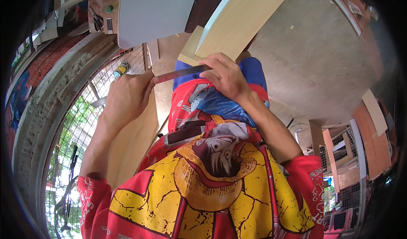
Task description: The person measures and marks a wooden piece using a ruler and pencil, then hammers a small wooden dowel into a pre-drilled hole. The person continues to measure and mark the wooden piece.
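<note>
Between my two hands stretches a narrow flat strip, much like a ruler, grey with a reddish left part. My left hand is closed on its left end, the fingertips mostly hidden behind the knuckles. At the other end my right hand pinches it between thumb and fingers. The strip slants slightly up to the right, above my lap. Just beyond my right hand lies a light wooden plank, with a shorter pale piece beside it. A wide wooden board leans under my left forearm.
A grey-white panel and a dark brown board stand ahead. Wire mesh and a concrete ledge run along the left. Several boards lean at the right, past the concrete floor.
</note>
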Demonstrator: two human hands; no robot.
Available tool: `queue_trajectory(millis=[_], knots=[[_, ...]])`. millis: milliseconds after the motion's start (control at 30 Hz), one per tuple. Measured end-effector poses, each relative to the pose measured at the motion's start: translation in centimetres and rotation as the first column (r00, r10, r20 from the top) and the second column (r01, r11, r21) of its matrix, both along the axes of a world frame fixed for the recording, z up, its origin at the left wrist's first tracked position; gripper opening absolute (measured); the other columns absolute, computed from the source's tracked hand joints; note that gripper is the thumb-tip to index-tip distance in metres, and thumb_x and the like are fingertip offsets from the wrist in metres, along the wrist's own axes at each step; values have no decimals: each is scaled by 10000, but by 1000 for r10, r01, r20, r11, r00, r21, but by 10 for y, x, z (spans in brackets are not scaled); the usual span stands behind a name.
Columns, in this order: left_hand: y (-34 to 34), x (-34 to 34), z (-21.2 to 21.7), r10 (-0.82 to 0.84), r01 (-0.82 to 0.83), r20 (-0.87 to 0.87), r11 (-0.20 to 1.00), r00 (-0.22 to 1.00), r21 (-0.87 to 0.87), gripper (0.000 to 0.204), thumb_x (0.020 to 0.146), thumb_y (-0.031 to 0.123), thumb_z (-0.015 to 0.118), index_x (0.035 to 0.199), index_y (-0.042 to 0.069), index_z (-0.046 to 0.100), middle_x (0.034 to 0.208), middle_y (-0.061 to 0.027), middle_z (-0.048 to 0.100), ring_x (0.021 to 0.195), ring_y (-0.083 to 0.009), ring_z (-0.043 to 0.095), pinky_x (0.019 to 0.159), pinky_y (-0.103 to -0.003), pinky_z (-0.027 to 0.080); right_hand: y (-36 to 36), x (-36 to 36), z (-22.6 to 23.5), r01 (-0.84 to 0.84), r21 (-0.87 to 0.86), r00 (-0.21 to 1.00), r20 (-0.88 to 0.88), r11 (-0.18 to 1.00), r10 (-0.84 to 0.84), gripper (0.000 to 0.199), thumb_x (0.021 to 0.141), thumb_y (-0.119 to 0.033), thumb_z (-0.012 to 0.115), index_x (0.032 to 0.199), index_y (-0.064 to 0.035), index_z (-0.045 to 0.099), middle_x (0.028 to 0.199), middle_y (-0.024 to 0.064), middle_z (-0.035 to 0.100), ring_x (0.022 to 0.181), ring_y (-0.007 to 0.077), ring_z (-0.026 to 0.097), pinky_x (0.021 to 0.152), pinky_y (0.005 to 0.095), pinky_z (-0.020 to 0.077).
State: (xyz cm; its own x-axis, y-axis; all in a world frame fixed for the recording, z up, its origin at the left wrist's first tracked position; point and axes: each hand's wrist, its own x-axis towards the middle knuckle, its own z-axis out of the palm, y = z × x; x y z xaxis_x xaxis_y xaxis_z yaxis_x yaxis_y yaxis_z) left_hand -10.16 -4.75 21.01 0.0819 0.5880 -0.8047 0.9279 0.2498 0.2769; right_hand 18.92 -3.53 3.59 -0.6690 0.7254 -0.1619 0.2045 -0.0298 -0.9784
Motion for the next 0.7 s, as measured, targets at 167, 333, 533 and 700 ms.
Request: queue_trajectory(millis=[167, 333, 533, 700], knots=[[13, -12, -14, 100, -90, 89, 990, 991, -105, 313, 1145, 309, 640, 1073, 19, 735, 699, -188, 630, 647, -420, 634, 682, -541, 480, -1, -7, 1, -71, 133, 997, 32, 989, 67, 491, 943, -165, 872, 1413, -75, 757, 1180, 118, 679, 1087, 343, 664, 938, 468, 595], [43, -9, -14, 67, -33, 136, 970, 988, -241, 347, 1130, 392, 675, 1267, 86, 765, 802, -209, 684, 694, -378, 665, 708, -522, 483, -6, -11, -4, -81, 171, 996, 45, 982, 75, 451, 965, -163, 852, 1400, -72, 775, 1169, 119, 683, 1058, 339, 652, 930, 460, 595], [39, -35, -41, -127, 140, 260, 990, 957, -32, 358, 1109, 372, 702, 1378, 151, 785, 1006, -190, 805, 913, -413, 767, 831, -535, 584, -6, -15, 6, -37, 39, 997, 75, 999, 34, 347, 964, -102, 836, 1310, -71, 836, 1115, 111, 764, 1055, 322, 699, 932, 440, 599], [52, -39, -42, -152, 186, 268, 976, 952, -110, 348, 1134, 355, 675, 1358, 120, 802, 1083, -179, 826, 955, -411, 777, 851, -516, 599, -13, -21, 8, 65, 76, 997, 40, 995, -68, 244, 982, -153, 821, 1202, -52, 853, 1049, 109, 780, 986, 335, 695, 867, 459, 598]])
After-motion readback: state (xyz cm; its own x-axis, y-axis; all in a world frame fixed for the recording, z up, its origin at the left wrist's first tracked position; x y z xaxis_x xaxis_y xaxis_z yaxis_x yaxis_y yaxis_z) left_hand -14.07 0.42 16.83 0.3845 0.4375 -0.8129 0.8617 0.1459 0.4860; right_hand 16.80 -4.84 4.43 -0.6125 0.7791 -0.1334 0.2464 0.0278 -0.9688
